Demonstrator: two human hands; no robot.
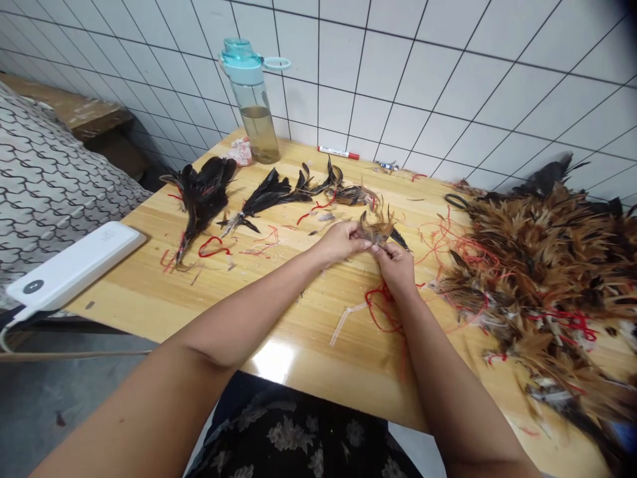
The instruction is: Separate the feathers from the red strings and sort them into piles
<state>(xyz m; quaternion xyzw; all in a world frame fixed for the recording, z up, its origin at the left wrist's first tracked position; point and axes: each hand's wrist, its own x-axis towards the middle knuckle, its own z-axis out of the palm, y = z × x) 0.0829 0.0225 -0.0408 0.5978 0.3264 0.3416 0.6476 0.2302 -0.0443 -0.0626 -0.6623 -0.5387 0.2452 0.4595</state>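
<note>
Both hands meet over the middle of the wooden table, pinching one small bunch of brown feathers [379, 230]. My left hand [341, 243] grips its left side between thumb and fingers. From the right, my right hand [397, 265] closes on the bunch's lower end, thumb close to the other thumb. A dark feather sticks out past the right fingers. Red yarn [381, 309] lies looped under my right wrist. Just behind the hands rests a loose clump of brown and dark feathers [351, 194]. The exact grip of the fingertips is too small to make out.
A large heap of brown feathers [542, 259] covers the table's right side. Black feather bunches [204, 196] lie at left. A water bottle [256, 113] and a red-and-white marker [338, 153] are near the tiled wall. A white power bank [74, 265] sits at the left edge.
</note>
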